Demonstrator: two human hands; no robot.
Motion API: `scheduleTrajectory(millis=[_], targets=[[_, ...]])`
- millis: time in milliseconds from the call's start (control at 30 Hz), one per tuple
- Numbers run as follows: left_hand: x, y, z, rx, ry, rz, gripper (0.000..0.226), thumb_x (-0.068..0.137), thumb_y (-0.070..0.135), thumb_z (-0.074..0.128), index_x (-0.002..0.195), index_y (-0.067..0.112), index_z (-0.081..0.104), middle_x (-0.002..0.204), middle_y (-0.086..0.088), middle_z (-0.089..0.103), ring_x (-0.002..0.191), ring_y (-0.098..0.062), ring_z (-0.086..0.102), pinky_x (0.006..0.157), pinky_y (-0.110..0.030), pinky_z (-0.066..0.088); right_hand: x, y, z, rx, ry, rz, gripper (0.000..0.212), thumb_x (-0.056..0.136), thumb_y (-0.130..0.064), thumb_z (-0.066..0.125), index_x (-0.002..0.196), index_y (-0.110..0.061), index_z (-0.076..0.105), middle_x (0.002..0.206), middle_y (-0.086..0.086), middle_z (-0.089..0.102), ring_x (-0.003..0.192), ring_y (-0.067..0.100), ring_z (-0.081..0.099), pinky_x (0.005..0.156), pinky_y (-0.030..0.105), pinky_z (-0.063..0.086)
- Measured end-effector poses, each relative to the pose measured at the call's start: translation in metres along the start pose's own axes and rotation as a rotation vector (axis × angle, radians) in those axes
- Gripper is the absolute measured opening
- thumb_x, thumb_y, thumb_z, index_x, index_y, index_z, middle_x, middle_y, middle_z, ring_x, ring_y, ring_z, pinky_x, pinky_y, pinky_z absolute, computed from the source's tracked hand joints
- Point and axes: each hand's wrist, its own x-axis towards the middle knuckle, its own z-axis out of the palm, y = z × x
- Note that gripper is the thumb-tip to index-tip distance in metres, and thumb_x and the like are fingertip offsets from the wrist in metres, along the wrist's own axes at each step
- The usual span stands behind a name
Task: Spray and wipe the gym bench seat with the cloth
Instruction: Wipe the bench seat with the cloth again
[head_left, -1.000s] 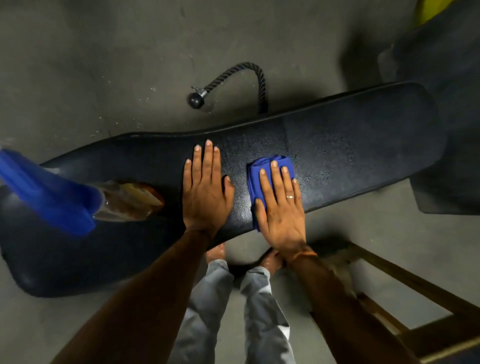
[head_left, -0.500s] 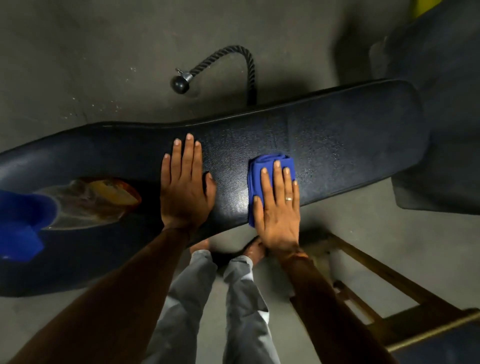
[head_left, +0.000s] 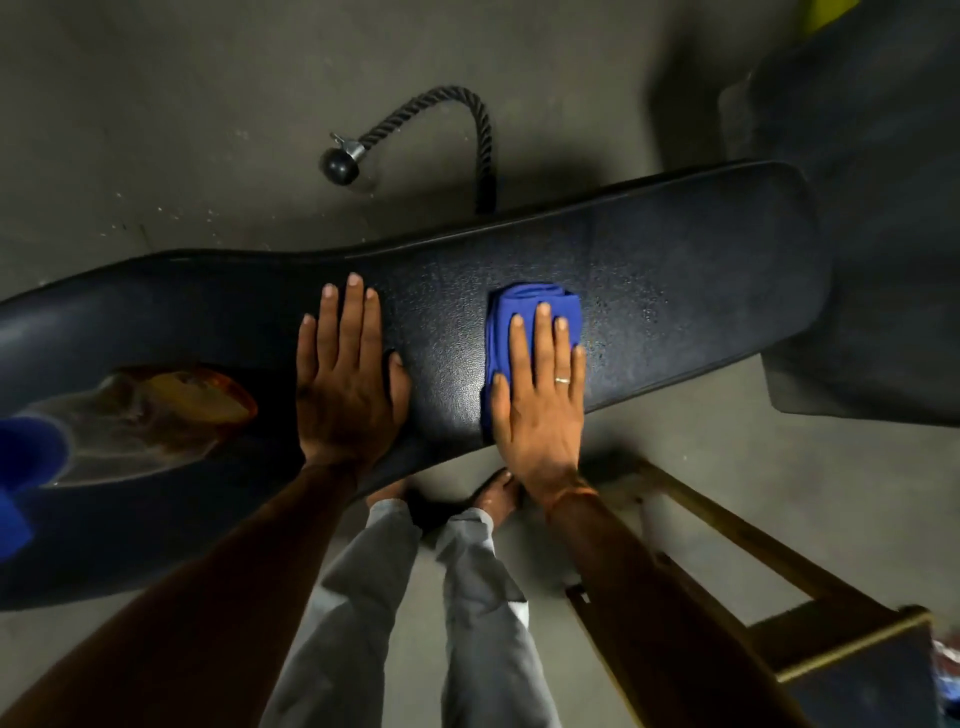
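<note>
Sprayed, wiping underway | right hand (head_left: 540, 400) flat, pressing blue cloth (head_left: 535, 300) | left hand (head_left: 345, 387) flat on bench seat (head_left: 717, 260) | 3 o'clock droplets (head_left: 647, 312) unwiped

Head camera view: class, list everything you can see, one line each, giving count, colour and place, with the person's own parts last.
bench seat: one, black, across the middle.
cloth: one, blue, folded on the bench seat under the right hand.
spray bottle: one, clear with amber liquid and blue head, on the bench's left end.
rope handle: one, black with ball end, on the grey floor beyond the bench.
wooden frame: one, brown, lower right.
dark bulky object: one, dark grey, upper right.
ring: one, pale metal, on the right hand.
trouser legs: two, grey, bottom centre.
feet: two, bare, below the bench's near edge.
left hand: one, flat on the bench seat.
right hand: one, flat on the cloth.
</note>
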Motion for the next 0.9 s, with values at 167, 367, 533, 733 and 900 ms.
scheduleTrajectory(millis=[167,367,533,733,900], targets=[[-0.001,-0.001,0.002,-0.002,0.022,0.022,0.064,0.102,0.032,0.040,0.159,0.006,0.027,0.169,-0.012,0.020,0.158,-0.029,0.015,0.128,-0.048,0.015,0.107,-0.024,-0.013,0.078,0.078,-0.048,0.063,0.106,-0.043,0.030,0.166,-0.025,0.022,0.175,0.006,0.017,0.162,0.026,0.013,0.130,0.050,0.015],[-0.002,0.000,0.003,-0.004,0.036,0.031,0.064,0.102,0.032,0.038,0.160,0.007,0.027,0.169,-0.011,0.020,0.158,-0.028,0.014,0.128,-0.048,0.016,0.091,-0.030,-0.013,0.109,0.093,-0.087,0.062,0.109,-0.039,0.031,0.167,-0.023,0.018,0.176,0.003,0.013,0.163,0.025,0.008,0.131,0.050,0.013],[-0.003,0.001,0.001,-0.027,0.025,0.011,0.064,0.101,0.032,0.038,0.160,0.008,0.026,0.169,-0.010,0.019,0.158,-0.028,0.014,0.127,-0.049,0.016,-0.002,0.022,0.002,0.062,-0.047,-0.246,0.063,0.101,-0.036,0.042,0.161,-0.019,0.035,0.176,0.004,0.013,0.163,0.028,0.009,0.130,0.053,0.014],[-0.003,0.004,0.004,-0.018,0.065,0.036,0.062,0.101,0.028,0.041,0.158,0.006,0.031,0.167,-0.013,0.024,0.157,-0.031,0.019,0.126,-0.052,0.019,0.135,0.018,-0.023,0.169,0.075,-0.082,0.068,0.099,-0.044,0.037,0.162,-0.018,0.033,0.174,0.005,0.021,0.162,0.029,0.015,0.129,0.057,0.016],[0.025,0.044,0.004,-0.058,0.092,-0.081,0.057,0.099,0.023,0.045,0.152,0.003,0.040,0.162,-0.017,0.035,0.154,-0.034,0.026,0.125,-0.053,0.021,0.045,0.056,-0.005,0.110,0.032,-0.173,0.067,0.107,-0.043,0.035,0.167,-0.025,0.013,0.176,0.005,0.005,0.163,0.030,0.003,0.130,0.053,0.011]])
